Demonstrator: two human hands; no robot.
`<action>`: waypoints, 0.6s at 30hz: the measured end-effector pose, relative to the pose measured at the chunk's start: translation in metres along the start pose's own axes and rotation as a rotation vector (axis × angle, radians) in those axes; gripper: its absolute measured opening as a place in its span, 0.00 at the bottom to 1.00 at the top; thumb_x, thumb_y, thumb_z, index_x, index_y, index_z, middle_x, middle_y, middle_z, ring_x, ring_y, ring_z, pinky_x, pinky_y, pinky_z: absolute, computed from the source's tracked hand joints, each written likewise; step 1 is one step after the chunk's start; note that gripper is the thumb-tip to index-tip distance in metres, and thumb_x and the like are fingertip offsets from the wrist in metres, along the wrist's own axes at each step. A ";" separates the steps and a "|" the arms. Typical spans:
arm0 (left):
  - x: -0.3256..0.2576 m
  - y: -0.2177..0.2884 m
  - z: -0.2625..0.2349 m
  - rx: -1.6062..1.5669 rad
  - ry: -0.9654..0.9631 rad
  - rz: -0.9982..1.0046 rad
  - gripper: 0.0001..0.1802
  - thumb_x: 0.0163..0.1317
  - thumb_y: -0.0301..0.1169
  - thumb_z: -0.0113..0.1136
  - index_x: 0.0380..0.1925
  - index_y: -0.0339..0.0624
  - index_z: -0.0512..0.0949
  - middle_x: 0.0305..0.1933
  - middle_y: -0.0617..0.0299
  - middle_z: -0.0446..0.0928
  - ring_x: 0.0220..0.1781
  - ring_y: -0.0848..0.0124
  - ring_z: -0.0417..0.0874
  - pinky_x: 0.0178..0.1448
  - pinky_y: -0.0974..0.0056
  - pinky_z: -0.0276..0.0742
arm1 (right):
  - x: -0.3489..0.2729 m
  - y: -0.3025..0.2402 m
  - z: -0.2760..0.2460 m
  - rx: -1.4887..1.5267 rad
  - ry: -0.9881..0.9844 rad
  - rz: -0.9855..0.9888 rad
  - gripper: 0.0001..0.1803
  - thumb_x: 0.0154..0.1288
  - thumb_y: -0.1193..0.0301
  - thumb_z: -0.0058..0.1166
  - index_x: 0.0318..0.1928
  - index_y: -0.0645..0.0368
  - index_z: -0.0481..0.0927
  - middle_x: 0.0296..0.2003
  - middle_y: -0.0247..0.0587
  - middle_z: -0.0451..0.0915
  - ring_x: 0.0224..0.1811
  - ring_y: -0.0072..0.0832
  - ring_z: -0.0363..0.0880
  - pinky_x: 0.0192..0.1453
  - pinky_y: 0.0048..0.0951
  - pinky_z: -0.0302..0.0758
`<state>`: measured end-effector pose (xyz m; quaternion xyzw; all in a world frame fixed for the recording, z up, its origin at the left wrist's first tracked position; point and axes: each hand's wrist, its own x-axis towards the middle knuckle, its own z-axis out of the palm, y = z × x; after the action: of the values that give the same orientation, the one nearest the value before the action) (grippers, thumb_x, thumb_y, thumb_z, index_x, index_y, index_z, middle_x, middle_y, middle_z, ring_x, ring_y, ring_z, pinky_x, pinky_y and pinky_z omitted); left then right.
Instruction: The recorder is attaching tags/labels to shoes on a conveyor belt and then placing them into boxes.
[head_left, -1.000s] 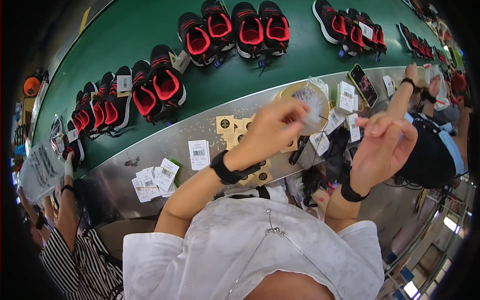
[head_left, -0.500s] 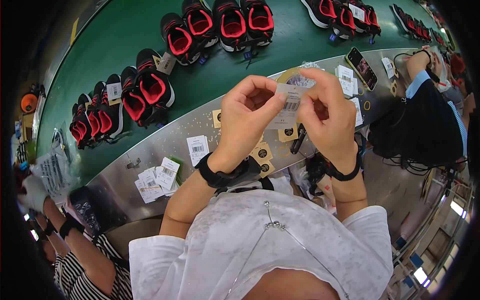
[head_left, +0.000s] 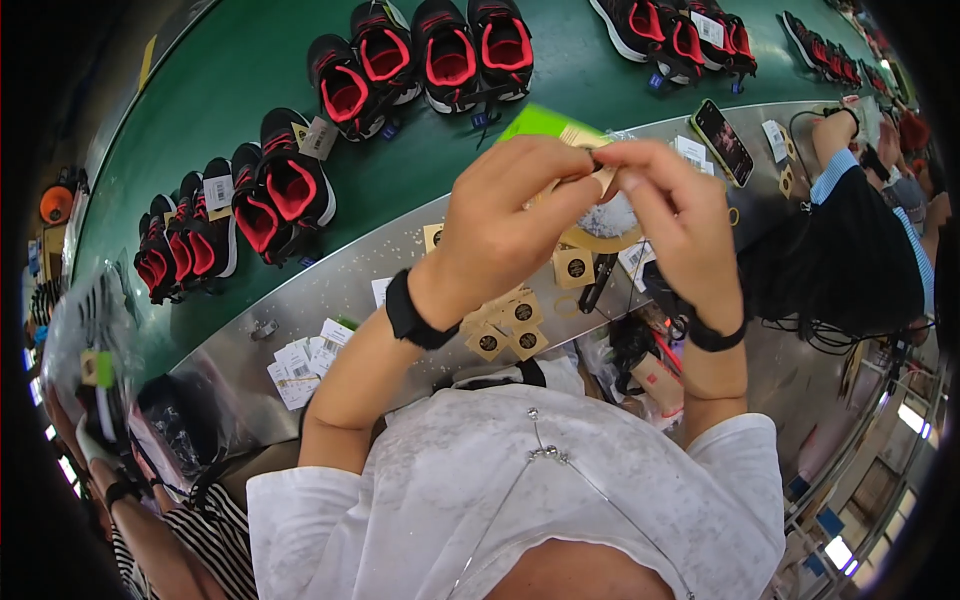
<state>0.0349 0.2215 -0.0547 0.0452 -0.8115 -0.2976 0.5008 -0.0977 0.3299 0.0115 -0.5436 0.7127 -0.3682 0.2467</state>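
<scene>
Plastic bagging (head_left: 75,315), clear and crinkled, shows at nine o'clock from the centre, above a person's striped clothing (head_left: 225,530) toward eight. At ten o'clock, black-and-red shoes (head_left: 296,190) stand lined up on a green surface (head_left: 230,80); white tags (head_left: 302,368) lie spread between eight and nine. The left hand (head_left: 505,215), at twelve, is curled, thumb and fingertips pinched together; tan square cards (head_left: 522,313) lie at its six o'clock. Toward one sits a blurred green-and-tan card (head_left: 545,124), its link to the grip unclear. Between one and two, both hands' fingertips nip a small tan piece (head_left: 606,178), above a round container (head_left: 600,243). The right hand (head_left: 690,225), between two and three, is half closed, thumb and forefinger pinching. Beyond it lies a phone (head_left: 722,142) at two.
</scene>
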 end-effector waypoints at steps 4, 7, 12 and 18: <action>0.019 -0.013 0.005 0.260 -0.029 0.340 0.15 0.36 0.25 0.61 0.30 0.37 0.77 0.32 0.60 0.76 0.33 0.64 0.78 0.34 0.66 0.76 | 0.029 0.015 -0.019 0.162 -0.134 0.143 0.06 0.64 0.76 0.48 0.41 0.61 0.73 0.29 0.36 0.79 0.30 0.18 0.76 0.35 0.23 0.71; 0.029 -0.033 0.012 0.341 -0.150 0.254 0.11 0.42 0.27 0.62 0.28 0.38 0.77 0.30 0.59 0.76 0.30 0.64 0.79 0.31 0.65 0.75 | 0.053 0.027 -0.020 -0.443 0.118 -0.341 0.05 0.63 0.75 0.48 0.39 0.59 0.73 0.29 0.39 0.79 0.29 0.27 0.78 0.35 0.26 0.72; 0.052 -0.082 0.019 0.006 -0.385 -0.264 0.14 0.56 0.39 0.61 0.29 0.37 0.78 0.26 0.58 0.77 0.27 0.62 0.78 0.31 0.62 0.73 | 0.113 0.068 -0.019 -0.180 0.123 -0.292 0.06 0.64 0.70 0.48 0.39 0.56 0.74 0.28 0.42 0.79 0.29 0.33 0.79 0.34 0.30 0.73; 0.060 -0.248 0.010 0.413 -0.223 -0.109 0.10 0.56 0.31 0.59 0.29 0.32 0.79 0.25 0.56 0.78 0.26 0.63 0.78 0.32 0.63 0.75 | 0.185 0.105 -0.006 -0.640 -0.323 -0.064 0.07 0.65 0.70 0.45 0.42 0.55 0.73 0.22 0.39 0.77 0.29 0.26 0.79 0.32 0.26 0.71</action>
<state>-0.0592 0.0006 -0.1415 0.1573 -0.9018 -0.1550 0.3714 -0.2178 0.1692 -0.0587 -0.6666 0.7264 -0.0431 0.1619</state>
